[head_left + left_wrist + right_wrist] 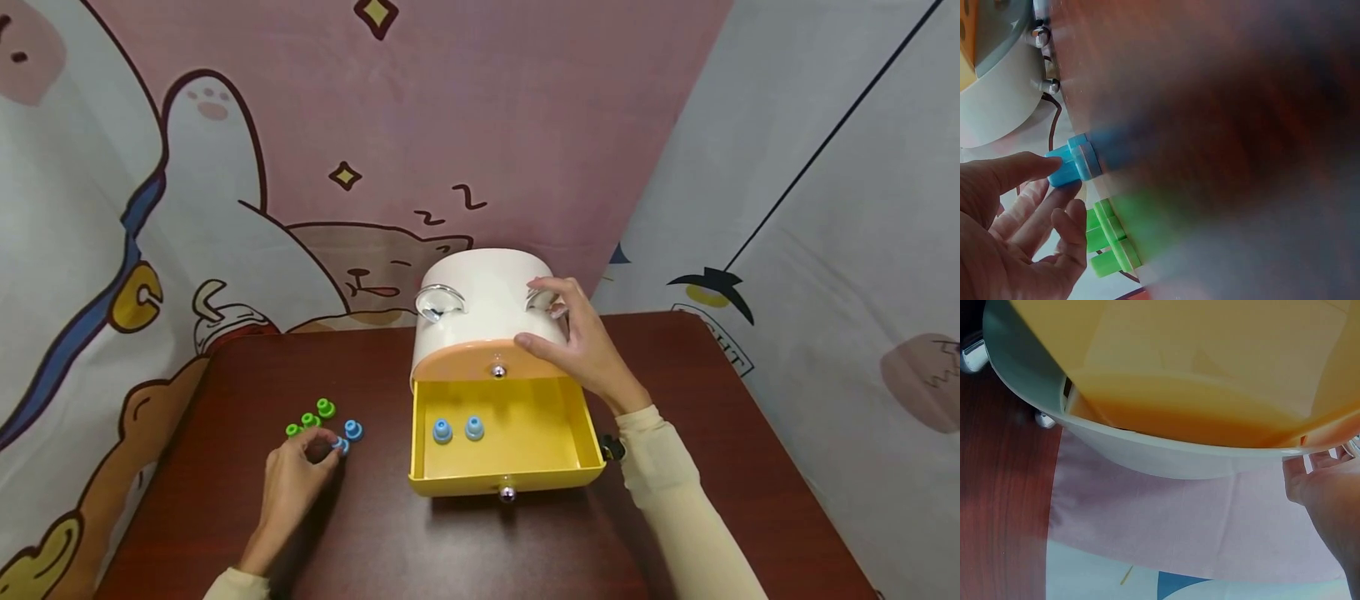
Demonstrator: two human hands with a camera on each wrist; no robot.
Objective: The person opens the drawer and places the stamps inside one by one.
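Note:
My left hand (294, 477) pinches a small blue stepped peg (1074, 164) between thumb and fingertips, low over the table. Another blue peg (353, 430) stands just beyond it, and several green pegs (326, 408) sit in a slanting row to the left. A white drawer box (487, 292) with silver ear-like rings stands at the middle. Its yellow drawer (517, 417) is pulled out and holds two pale blue pegs (474, 428). My right hand (588, 346) grips the box's upper right side, thumb on the front rim and fingers around the right ear ring.
An orange upper drawer front (457, 364) with a silver knob is closed above the yellow drawer. The dark red-brown table (510, 550) carries everything. Cartoon-printed cloth (525, 108) hangs right behind the table and along its sides.

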